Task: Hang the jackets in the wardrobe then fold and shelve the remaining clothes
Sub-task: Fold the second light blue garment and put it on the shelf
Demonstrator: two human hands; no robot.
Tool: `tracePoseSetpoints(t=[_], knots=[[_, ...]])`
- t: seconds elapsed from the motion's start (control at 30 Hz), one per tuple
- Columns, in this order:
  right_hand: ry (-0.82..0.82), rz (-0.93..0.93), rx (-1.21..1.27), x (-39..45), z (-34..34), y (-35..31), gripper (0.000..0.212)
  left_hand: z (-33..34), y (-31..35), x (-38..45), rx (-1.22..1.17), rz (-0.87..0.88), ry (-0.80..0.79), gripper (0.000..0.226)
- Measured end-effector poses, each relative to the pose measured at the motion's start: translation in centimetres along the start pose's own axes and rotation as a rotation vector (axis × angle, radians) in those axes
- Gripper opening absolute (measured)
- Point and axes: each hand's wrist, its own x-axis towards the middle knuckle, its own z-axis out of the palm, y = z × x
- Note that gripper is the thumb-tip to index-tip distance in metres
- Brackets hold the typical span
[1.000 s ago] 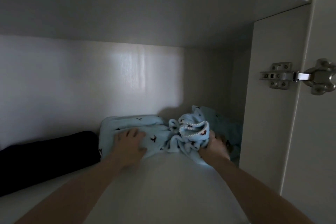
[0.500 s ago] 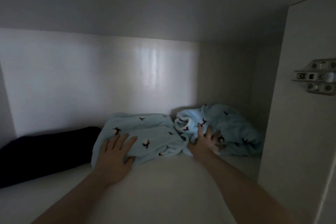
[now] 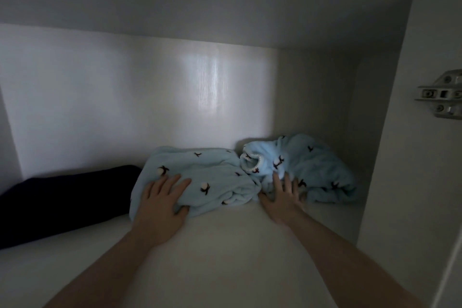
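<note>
Your two light blue fleece pieces now lie on the wardrobe shelf (image 3: 225, 252), side by side and touching. The flatter folded piece (image 3: 200, 175) is on the left. The lumpier piece (image 3: 307, 167), with its white-trimmed opening facing you, sits to the right, near the side wall (image 3: 400, 157).

A second ago your right hand (image 3: 283, 199) gripped that lumpy piece in a bunch. Now it has let go. Its fingers are spread and straight, pressing on the front edge of the cloth. Your left hand (image 3: 161, 201) has stayed flat on the folded piece, fingers apart, with the thumb at its front edge.

So both blue pieces are put away, and this step looks nearly done. The right one looks more crumpled than folded, though the cupboard is dark and it is hard to be sure. You may want to pat it flatter.

A dark folded cloth (image 3: 62, 205) lies just left of the blue ones. A metal door hinge (image 3: 442, 95) shows at the far right.
</note>
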Motion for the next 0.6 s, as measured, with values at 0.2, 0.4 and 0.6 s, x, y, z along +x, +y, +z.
tracePoseSetpoints(t=[0.2,0.4,0.6], knots=[[-0.051,0.022,-0.064,-4.1,0.0,-1.0,0.083,-0.4,-0.1,-0.1,0.007,0.015,-0.042,0.071],[-0.083,0.050,-0.113,-9.3,-0.2,-2.7,0.081,-0.8,0.0,-0.6,0.028,0.049,-0.069,0.076],[-0.117,-0.002,-0.103,-16.9,-1.0,-3.8,0.077,-1.6,0.8,-2.2,-0.007,0.149,-0.120,0.090]])
